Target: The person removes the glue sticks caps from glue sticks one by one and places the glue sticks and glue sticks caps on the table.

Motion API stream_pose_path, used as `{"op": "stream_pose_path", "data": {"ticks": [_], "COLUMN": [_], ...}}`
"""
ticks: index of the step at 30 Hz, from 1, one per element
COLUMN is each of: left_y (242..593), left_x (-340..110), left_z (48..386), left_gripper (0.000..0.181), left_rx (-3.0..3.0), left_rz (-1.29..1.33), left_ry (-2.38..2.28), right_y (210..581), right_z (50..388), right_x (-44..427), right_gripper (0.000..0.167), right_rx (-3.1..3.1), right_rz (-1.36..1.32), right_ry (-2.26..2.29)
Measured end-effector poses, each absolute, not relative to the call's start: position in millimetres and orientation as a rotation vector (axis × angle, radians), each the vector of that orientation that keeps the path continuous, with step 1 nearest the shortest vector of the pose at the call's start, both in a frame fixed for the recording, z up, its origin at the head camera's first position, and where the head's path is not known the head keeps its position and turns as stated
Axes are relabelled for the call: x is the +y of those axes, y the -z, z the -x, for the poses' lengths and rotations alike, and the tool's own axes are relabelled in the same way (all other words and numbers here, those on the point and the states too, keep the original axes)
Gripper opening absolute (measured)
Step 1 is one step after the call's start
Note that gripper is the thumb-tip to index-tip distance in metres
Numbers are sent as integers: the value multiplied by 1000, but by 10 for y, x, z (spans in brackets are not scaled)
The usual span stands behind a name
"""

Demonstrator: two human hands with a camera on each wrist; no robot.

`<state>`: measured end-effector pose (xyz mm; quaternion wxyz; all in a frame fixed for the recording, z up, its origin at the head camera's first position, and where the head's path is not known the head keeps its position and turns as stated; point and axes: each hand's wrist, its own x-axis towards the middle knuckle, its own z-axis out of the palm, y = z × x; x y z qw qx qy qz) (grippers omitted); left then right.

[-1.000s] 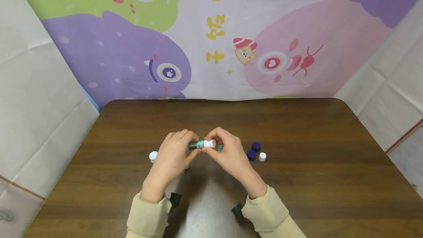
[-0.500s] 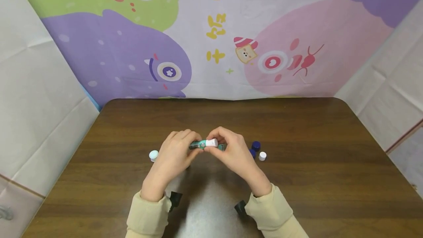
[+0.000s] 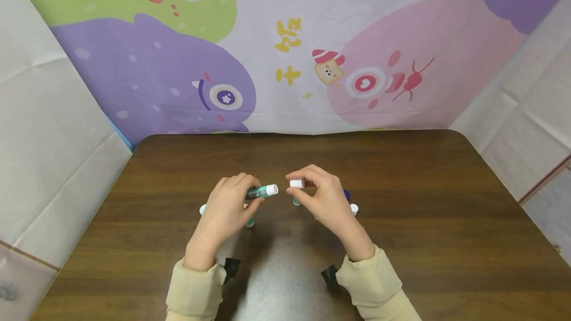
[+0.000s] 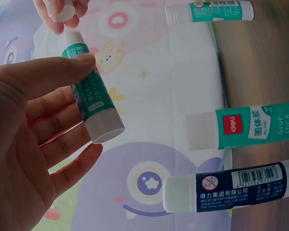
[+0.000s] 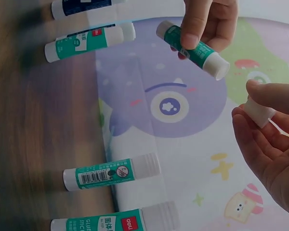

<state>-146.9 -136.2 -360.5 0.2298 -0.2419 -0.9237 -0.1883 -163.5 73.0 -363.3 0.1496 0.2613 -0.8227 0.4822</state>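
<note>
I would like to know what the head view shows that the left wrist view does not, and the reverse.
Only the head view: the cream sleeves, and on the table, past the right hand, a partly hidden dark blue object and a small white object.

Only the left wrist view: a dark blue glue stick with its barcode, and readable "GLUE STICK" print on a green one.

Both: the left hand holding a green-labelled stick, the right hand holding a white cap, and the printed backdrop.
</note>
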Motion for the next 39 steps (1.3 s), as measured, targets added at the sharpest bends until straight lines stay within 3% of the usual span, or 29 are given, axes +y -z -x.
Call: {"op": "stream_pose_path", "data": {"ticks": [16, 39], "left_y": [3703, 3755], "left_x": [-1245, -1215], "left_z": [1502, 1519], "left_gripper": [29, 25], "left_rx": [-2559, -2628], "left_rz": [559, 512], "left_ry": [653, 767], "right_y": [3602, 3599], "right_z": [1696, 1765], "right_x": [883, 1072], "right_gripper": [21, 23], "right_rx": [-2373, -2422], "right_rz": [-675, -527], "right_ry": [-1331, -1322]}}
